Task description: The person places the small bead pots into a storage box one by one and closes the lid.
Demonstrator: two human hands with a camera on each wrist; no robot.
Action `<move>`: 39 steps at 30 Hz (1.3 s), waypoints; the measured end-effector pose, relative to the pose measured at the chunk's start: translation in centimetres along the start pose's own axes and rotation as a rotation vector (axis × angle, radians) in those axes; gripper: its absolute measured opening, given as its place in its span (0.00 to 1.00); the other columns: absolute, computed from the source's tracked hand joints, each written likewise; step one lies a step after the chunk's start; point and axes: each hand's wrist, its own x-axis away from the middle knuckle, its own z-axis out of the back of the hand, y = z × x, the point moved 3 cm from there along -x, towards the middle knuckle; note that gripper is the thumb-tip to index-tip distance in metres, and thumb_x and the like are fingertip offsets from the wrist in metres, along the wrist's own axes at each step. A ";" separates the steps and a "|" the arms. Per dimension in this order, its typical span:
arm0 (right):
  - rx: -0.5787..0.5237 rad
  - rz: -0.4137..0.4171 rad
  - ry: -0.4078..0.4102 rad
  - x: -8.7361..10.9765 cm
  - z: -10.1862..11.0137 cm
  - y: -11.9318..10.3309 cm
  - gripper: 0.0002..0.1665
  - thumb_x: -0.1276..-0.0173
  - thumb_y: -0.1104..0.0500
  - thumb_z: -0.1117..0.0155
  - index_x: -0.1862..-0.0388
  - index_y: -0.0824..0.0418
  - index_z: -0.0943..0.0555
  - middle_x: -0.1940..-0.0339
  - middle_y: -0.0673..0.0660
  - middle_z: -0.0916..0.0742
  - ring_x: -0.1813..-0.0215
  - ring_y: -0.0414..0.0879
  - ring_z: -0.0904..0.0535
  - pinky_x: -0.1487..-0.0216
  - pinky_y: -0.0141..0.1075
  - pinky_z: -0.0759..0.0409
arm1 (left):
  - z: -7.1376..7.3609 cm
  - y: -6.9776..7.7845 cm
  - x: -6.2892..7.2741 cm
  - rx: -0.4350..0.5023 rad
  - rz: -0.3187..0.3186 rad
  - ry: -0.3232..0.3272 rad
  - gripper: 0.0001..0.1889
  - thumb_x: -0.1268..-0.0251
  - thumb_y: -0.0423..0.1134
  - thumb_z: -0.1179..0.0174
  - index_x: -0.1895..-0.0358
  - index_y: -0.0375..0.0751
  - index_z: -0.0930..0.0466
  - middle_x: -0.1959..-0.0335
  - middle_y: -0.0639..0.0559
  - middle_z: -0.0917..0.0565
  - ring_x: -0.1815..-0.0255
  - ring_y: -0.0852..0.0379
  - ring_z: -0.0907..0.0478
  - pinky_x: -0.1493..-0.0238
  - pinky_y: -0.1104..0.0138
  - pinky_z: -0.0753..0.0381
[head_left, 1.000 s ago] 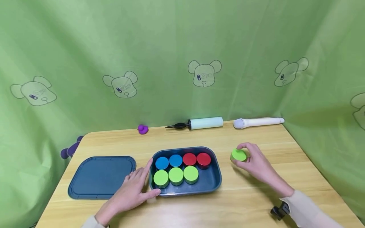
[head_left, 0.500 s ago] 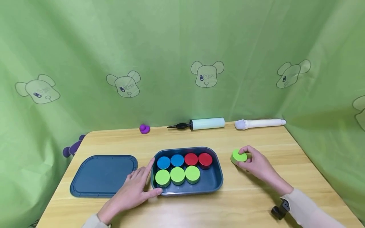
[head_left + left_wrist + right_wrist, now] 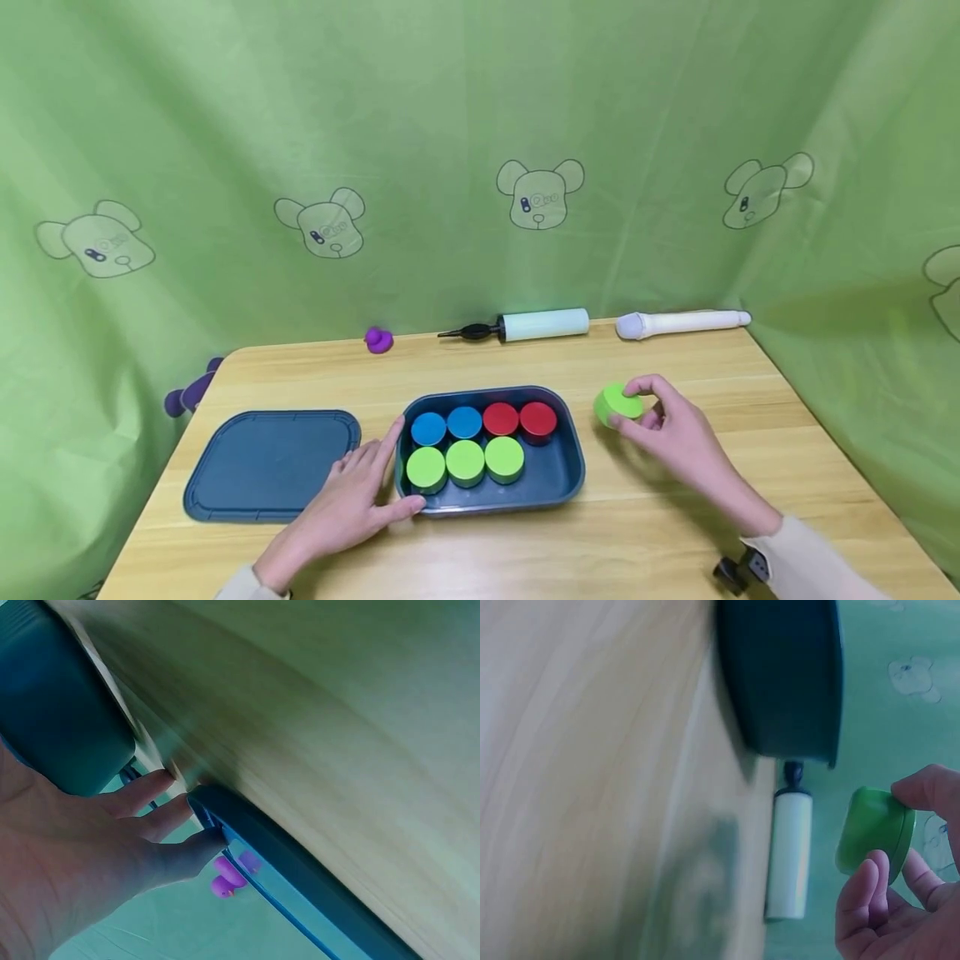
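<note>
In the head view my right hand (image 3: pixel 678 433) pinches a round green-lidded container (image 3: pixel 618 404) between thumb and fingers, tilted and raised off the table, right of the dark blue box (image 3: pixel 551 479). The right wrist view shows this green container (image 3: pixel 871 832) from the side, in the fingers. My left hand (image 3: pixel 352 500) rests at the box's left end, index finger and thumb spread along its rim. Inside the box, two blue round containers (image 3: pixel 429 429) and two red ones (image 3: pixel 538 422) form the back row. Three green ones (image 3: pixel 465 462) stand in front of them.
A flat dark blue lid (image 3: pixel 273 467) lies left of the box. Along the table's back edge are a purple rubber duck (image 3: pixel 378 340), a pale hand pump (image 3: pixel 543 325) and a white microphone-shaped stick (image 3: pixel 682 323). A green curtain (image 3: pixel 420 125) hangs behind.
My right hand has lifted the green container off the table, tilted it and brought it slightly left. The left hand stays at the box.
</note>
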 end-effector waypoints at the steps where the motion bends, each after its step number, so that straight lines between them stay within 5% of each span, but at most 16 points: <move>1: -0.013 0.009 0.006 0.2 0.0 -0.4 0.27 0.31 0.53 0.17 0.40 0.58 0.21 0.70 0.56 0.18 0.68 0.45 0.23 0.72 0.35 0.24 | 0.0 0.0 0.0 0.002 0.000 0.000 0.57 0.27 0.73 0.38 0.08 0.62 0.65 0.18 0.31 0.34 0.18 0.24 0.40 0.26 0.22 0.49; 15: -0.064 0.068 -0.053 2.2 -2.7 -3.7 0.26 0.33 0.51 0.14 0.44 0.50 0.20 0.73 0.51 0.18 0.70 0.46 0.21 0.70 0.35 0.23 | -0.3 -0.3 0.4 0.009 0.001 0.001 0.57 0.27 0.74 0.39 0.08 0.62 0.64 0.18 0.30 0.34 0.18 0.24 0.40 0.25 0.22 0.49; 26: 0.051 0.165 -0.111 2.6 -5.2 -5.4 0.25 0.36 0.48 0.13 0.49 0.44 0.21 0.80 0.45 0.24 0.77 0.40 0.27 0.74 0.35 0.27 | -0.3 -0.4 0.3 0.004 0.006 0.008 0.57 0.27 0.73 0.38 0.08 0.62 0.65 0.18 0.31 0.34 0.18 0.24 0.40 0.26 0.22 0.49; 39: 0.307 0.284 -0.089 2.3 -6.3 -6.3 0.26 0.39 0.45 0.12 0.56 0.46 0.23 0.68 0.42 0.22 0.74 0.36 0.30 0.71 0.34 0.29 | 0.1 -0.2 -0.1 -0.003 -0.015 0.022 0.58 0.27 0.75 0.40 0.08 0.61 0.65 0.17 0.31 0.34 0.18 0.25 0.40 0.25 0.23 0.49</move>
